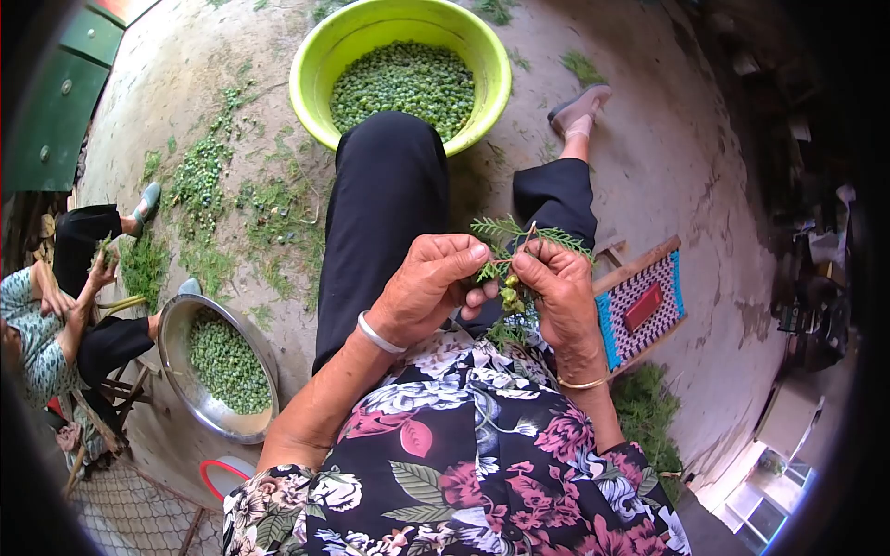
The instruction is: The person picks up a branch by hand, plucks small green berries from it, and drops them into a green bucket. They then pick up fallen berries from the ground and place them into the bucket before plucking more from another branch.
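An evergreen sprig [501, 229] with flat, fern-like green leaves and a cluster of small green cones [511, 295] is held up over my lap. My right hand [562, 295] is closed on its stem, thumb against the fingers. Thumb and fingers of my left hand [431, 283] are pinched at the sprig's left side, close to the cones; what exactly sits between those fingertips is partly hidden. A yellow-green basin [496, 88] beyond my knee holds many small green cones [403, 88].
A metal basin [264, 357] of green cones stands at left, beside a seated person [69, 306]. Loose cones and sprigs [199, 176] litter the concrete floor. A woven stool [612, 320] carrying a red object [643, 307] is at right, near a greenery pile [649, 408].
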Tool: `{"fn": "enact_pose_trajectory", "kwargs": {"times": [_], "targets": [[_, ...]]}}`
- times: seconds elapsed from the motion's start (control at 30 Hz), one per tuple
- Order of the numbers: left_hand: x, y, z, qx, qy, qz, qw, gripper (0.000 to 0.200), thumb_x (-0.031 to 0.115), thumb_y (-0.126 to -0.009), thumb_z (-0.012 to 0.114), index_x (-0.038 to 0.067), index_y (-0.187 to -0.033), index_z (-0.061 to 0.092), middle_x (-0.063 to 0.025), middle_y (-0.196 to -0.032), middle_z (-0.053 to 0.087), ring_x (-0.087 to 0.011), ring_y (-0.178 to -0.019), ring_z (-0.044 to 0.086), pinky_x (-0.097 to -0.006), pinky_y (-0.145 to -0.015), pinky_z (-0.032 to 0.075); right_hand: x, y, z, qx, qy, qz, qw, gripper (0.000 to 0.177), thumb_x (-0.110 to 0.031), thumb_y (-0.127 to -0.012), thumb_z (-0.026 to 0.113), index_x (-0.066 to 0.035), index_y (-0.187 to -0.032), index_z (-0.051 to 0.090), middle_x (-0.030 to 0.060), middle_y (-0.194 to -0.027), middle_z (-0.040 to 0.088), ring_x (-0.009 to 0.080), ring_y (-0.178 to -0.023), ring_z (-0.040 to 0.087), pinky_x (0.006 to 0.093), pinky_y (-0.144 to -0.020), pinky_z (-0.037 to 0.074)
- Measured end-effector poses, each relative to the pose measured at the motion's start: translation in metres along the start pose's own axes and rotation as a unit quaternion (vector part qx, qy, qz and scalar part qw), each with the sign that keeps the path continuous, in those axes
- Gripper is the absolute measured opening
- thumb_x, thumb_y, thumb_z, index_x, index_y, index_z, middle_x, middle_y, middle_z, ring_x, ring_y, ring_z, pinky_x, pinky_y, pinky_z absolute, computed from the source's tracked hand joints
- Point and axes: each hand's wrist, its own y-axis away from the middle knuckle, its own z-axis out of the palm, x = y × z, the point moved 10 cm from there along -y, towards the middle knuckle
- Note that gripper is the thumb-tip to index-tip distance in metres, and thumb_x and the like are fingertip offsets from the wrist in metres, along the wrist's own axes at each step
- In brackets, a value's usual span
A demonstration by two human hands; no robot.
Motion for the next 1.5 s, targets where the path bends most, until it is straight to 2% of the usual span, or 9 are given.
{"fn": "enact_pose_trajectory", "kwargs": {"times": [0.4,0.47,0.63,0.7,0.77,0.87,1.03,1.23,1.5], "targets": [[-0.005,0.000,-0.004,0.038,-0.056,-0.015,0.998,0.011,0.009,-0.086,0.062,-0.002,-0.088,0.061,-0.0090,-0.069,0.062,-0.0125,-0.054,0.055,-0.0265,-0.047,0.044,-0.004,0.002,-0.001,0.015,0.026,-0.010,1.000,0.008,-0.006,-0.084,0.064,0.002,-0.081,0.064,0.0010,-0.073,0.062,0.0051,-0.061,0.053,0.0194,-0.058,0.044],[0.039,0.006,0.009,0.105,-0.505,0.195,0.834,0.010,0.006,-0.081,0.062,-0.004,-0.083,0.060,-0.0063,-0.061,0.060,-0.0140,-0.053,0.056,-0.0296,-0.047,0.043,-0.003,0.004,0.000,0.018,0.040,-0.011,0.999,0.007,-0.005,-0.083,0.064,0.002,-0.081,0.064,0.0008,-0.073,0.062,0.0047,-0.060,0.053,0.0191,-0.057,0.043],[0.041,0.009,0.013,0.148,-0.658,0.312,0.669,0.014,0.005,-0.075,0.066,-0.005,-0.079,0.058,-0.0064,-0.057,0.056,-0.0131,-0.051,0.055,-0.0320,-0.047,0.043,-0.003,0.009,-0.006,0.041,0.014,-0.013,0.999,0.005,-0.003,-0.082,0.064,0.002,-0.082,0.063,0.0001,-0.072,0.061,0.0043,-0.060,0.053,0.0186,-0.056,0.043],[0.032,0.000,-0.012,0.129,-0.533,0.184,0.816,0.012,0.005,-0.076,0.065,-0.004,-0.076,0.058,-0.0055,-0.057,0.057,-0.0120,-0.050,0.054,-0.0302,-0.046,0.042,-0.020,0.012,-0.008,0.056,0.027,-0.040,0.997,0.005,-0.003,-0.082,0.065,0.000,-0.081,0.063,-0.0007,-0.070,0.059,0.0046,-0.059,0.052,0.0183,-0.056,0.041],[0.004,-0.003,-0.027,0.086,-0.163,0.032,0.982,0.012,0.005,-0.076,0.066,-0.003,-0.082,0.060,-0.0061,-0.066,0.061,-0.0093,-0.053,0.054,-0.0227,-0.047,0.043,-0.024,0.011,-0.014,0.074,0.036,-0.035,0.996,0.005,-0.004,-0.083,0.065,0.001,-0.082,0.063,-0.0006,-0.070,0.060,0.0046,-0.061,0.052,0.0183,-0.057,0.041],[0.010,0.002,-0.018,0.092,-0.018,0.025,0.995,0.016,0.006,-0.077,0.067,-0.004,-0.087,0.061,-0.0071,-0.069,0.062,-0.0093,-0.054,0.054,-0.0222,-0.048,0.044,-0.021,0.006,-0.013,0.090,0.038,-0.039,0.994,0.007,-0.005,-0.084,0.065,0.001,-0.082,0.063,-0.0006,-0.071,0.060,0.0047,-0.061,0.051,0.0182,-0.058,0.040],[0.032,0.004,0.008,0.093,-0.387,0.125,0.909,0.017,0.012,-0.078,0.071,-0.002,-0.081,0.063,0.0014,-0.064,0.057,-0.0021,-0.055,0.047,-0.0194,-0.047,0.037,-0.013,0.002,-0.005,0.087,0.130,-0.076,0.985,0.009,-0.006,-0.085,0.066,0.003,-0.085,0.064,-0.0002,-0.074,0.063,0.0041,-0.062,0.053,0.0188,-0.056,0.043],[0.028,0.003,0.007,0.082,-0.357,0.129,0.922,0.017,0.013,-0.081,0.070,-0.001,-0.075,0.062,0.0025,-0.059,0.054,-0.0019,-0.052,0.044,-0.0199,-0.044,0.034,-0.007,0.002,-0.002,0.072,0.092,-0.059,0.991,0.007,-0.004,-0.086,0.063,0.003,-0.085,0.064,0.0019,-0.077,0.064,0.0041,-0.065,0.055,0.0186,-0.057,0.044],[-0.001,-0.003,0.001,0.006,0.025,-0.003,1.000,0.011,0.008,-0.085,0.062,-0.003,-0.087,0.059,-0.0101,-0.073,0.062,-0.0111,-0.057,0.056,-0.0239,-0.047,0.046,0.004,-0.002,0.010,-0.009,-0.067,-0.002,0.998,0.011,-0.008,-0.088,0.061,0.002,-0.084,0.059,0.0047,-0.072,0.062,0.0097,-0.059,0.057,0.0217,-0.056,0.047]]}}
